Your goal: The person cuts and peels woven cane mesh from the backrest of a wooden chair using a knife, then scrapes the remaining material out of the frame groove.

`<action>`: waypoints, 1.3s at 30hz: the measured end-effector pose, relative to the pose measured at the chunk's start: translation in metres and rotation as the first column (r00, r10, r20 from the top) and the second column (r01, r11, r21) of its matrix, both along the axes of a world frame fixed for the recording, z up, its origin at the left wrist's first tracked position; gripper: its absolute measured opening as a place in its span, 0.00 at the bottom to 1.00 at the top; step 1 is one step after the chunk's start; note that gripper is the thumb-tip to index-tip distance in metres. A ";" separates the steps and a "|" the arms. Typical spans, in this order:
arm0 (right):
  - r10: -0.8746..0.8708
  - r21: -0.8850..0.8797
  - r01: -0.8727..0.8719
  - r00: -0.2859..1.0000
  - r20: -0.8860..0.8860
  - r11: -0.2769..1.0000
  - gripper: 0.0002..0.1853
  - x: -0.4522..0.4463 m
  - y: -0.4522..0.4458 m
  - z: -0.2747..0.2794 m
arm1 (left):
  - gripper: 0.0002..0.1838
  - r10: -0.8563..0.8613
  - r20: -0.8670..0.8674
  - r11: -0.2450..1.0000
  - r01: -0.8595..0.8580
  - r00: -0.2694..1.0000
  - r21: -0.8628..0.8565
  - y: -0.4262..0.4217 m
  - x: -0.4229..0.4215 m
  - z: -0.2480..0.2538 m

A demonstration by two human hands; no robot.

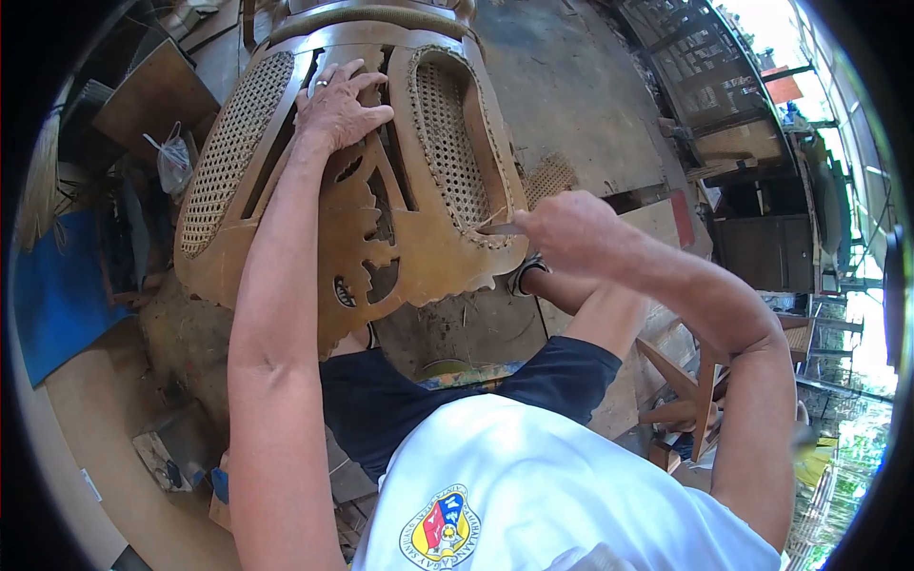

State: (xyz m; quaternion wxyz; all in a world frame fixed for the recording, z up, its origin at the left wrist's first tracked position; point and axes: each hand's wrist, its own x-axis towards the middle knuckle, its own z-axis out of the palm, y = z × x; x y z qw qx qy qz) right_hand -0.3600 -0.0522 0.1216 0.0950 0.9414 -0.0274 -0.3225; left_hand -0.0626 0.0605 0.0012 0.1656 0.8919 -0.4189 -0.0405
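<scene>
A carved wooden chair back (428, 262) stands before me, with a woven cane panel (238, 143) on the left and another cane panel (452, 143) in the recess on the right. My left hand (338, 105) lies spread on the carved middle part, fingers apart and holding nothing. At the lower corner of the right panel, my right hand (571, 228) is closed around a knife, its handle hidden in the fist. The knife blade (501, 229) touches the panel's edge, where a thin loose strand sticks up. Rough cane ends line the rim of that panel.
A loose piece of cane webbing (550, 178) lies on the floor beyond my right hand. To the left are a blue sheet (62, 295) and a plastic bag (173, 162). A wooden frame (705, 400) and a dark cabinet (762, 252) stand at right.
</scene>
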 end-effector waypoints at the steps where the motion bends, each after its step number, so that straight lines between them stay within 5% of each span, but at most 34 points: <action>1: 0.025 0.017 -0.024 0.998 -0.051 1.000 0.09 0.004 -0.014 -0.008 | 0.37 0.009 -0.006 1.000 -0.009 1.000 0.002 0.000 -0.002 0.002; 8: -0.001 -0.154 0.026 0.987 0.160 0.988 0.11 0.051 -0.040 0.000 | 0.37 0.011 -0.036 1.000 -0.011 0.999 0.001 0.001 0.000 0.003; 10: 0.022 -0.188 -0.037 0.997 -0.080 0.981 0.11 0.047 -0.024 0.010 | 0.37 0.015 -0.031 1.000 -0.015 0.999 -0.004 0.001 -0.002 0.004; 14: 0.088 -0.158 -0.119 0.977 -0.194 0.980 0.11 0.055 -0.050 -0.015 | 0.36 0.018 -0.020 1.000 -0.018 1.000 0.002 0.001 -0.003 0.007; 16: -0.002 -0.218 0.026 0.994 0.108 0.975 0.12 0.076 -0.083 -0.023 | 0.36 0.009 -0.026 1.000 -0.009 1.000 -0.003 0.001 -0.003 0.005; 20: -0.097 -0.255 0.203 0.921 0.376 0.945 0.16 0.107 -0.101 -0.007 | 0.37 0.009 -0.034 1.000 -0.009 0.999 0.004 0.003 -0.002 0.007; 22: -0.193 -0.177 0.238 0.952 0.238 0.955 0.22 0.108 -0.100 0.000 | 0.37 0.000 -0.032 1.000 -0.001 0.999 -0.022 0.002 -0.003 0.005; 29: -0.133 -0.056 0.161 0.932 0.337 0.985 0.20 0.105 -0.123 -0.035 | 0.36 -0.002 -0.035 1.000 0.001 0.999 -0.029 0.002 -0.004 0.006; 31: -0.247 -0.035 0.260 0.945 0.213 0.965 0.21 0.097 -0.104 -0.023 | 0.36 -0.009 -0.030 1.000 0.008 1.000 -0.028 0.002 -0.003 0.005; 33: -0.141 -0.048 0.139 0.990 -0.032 0.989 0.28 0.077 -0.079 -0.007 | 0.36 -0.008 -0.022 0.999 0.007 1.000 -0.032 0.003 -0.002 0.006; 37: -0.070 0.130 0.062 0.996 0.062 0.990 0.27 0.041 -0.082 -0.019 | 0.36 -0.001 -0.035 1.000 0.000 0.999 -0.026 0.003 -0.004 0.009; 39: -0.288 0.246 0.229 0.927 0.241 0.942 0.28 0.051 -0.096 -0.015 | 0.36 -0.006 -0.037 1.000 0.006 0.999 -0.018 0.003 -0.006 0.008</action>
